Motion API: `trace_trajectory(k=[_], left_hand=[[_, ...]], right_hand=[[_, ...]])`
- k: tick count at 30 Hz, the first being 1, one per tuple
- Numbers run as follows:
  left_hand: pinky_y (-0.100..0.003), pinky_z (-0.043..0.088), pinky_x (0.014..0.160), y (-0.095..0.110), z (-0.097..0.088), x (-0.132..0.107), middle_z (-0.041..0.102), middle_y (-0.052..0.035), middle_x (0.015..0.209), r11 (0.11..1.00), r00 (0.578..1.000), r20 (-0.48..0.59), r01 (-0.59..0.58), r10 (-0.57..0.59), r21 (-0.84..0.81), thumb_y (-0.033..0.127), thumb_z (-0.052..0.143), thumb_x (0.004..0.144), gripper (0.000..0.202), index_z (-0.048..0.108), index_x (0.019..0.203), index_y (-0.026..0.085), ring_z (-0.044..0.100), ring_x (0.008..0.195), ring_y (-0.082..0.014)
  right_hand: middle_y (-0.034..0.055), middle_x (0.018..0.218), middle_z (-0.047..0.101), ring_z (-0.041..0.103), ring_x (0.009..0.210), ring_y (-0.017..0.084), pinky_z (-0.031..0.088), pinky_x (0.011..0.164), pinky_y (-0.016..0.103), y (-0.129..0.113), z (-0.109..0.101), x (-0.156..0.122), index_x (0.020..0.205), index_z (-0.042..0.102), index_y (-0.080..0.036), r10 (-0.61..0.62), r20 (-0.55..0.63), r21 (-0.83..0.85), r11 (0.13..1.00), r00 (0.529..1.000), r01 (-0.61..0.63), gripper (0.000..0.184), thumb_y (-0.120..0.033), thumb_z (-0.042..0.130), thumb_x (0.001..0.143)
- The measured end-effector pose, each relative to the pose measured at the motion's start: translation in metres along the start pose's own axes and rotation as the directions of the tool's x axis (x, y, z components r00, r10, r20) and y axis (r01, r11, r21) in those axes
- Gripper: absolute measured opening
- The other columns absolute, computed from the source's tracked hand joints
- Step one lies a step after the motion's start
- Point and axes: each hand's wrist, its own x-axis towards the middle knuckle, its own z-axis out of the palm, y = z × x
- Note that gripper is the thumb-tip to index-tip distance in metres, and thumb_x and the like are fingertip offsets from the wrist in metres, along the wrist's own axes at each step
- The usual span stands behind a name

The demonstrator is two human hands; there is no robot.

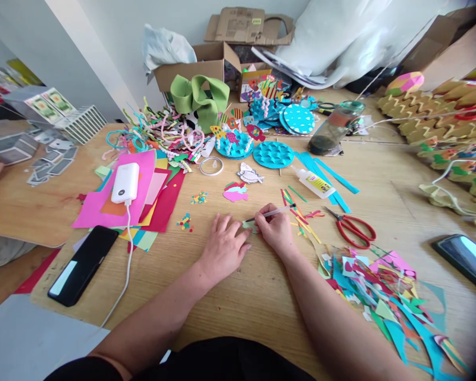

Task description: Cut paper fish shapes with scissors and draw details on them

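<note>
Cardboard boxes (190, 71) stood against the wall behind a wooden table (246, 301). From the head view, the right hand (275, 230) gripped a slim pen (278, 211) between closed fingers, its tip at a pale green paper piece (251, 226) lying on the tabletop between both hands. The left hand (224, 246) rested just beside it, fingers extended and slightly spread. Red-handled scissors (356, 233) lay further right, near paper scraps (381, 286).
</note>
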Motion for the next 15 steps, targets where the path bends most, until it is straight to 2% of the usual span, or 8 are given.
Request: trace_trajectory(k=[15], left_hand=[[-0.059, 0.025, 0.114, 0.0004, -0.0004, -0.0004, 0.059, -0.0073, 0.121, 1.000, 1.000, 0.011, 0.006, -0.006, 0.005, 0.033, 0.055, 0.093, 0.034, 0.061, 0.125, 0.026, 0.040, 0.129, -0.0307]], right_hand=[[-0.0020, 0.051, 0.056, 0.053, 0.045, 0.014, 0.038, 0.046, 0.024, 0.0028, 0.0001, 0.0003, 0.066, 0.052, -0.022, -0.024, -0.003, -0.015, 1.000, 1.000, 0.024, 0.009, -0.027, 0.055, 0.072]])
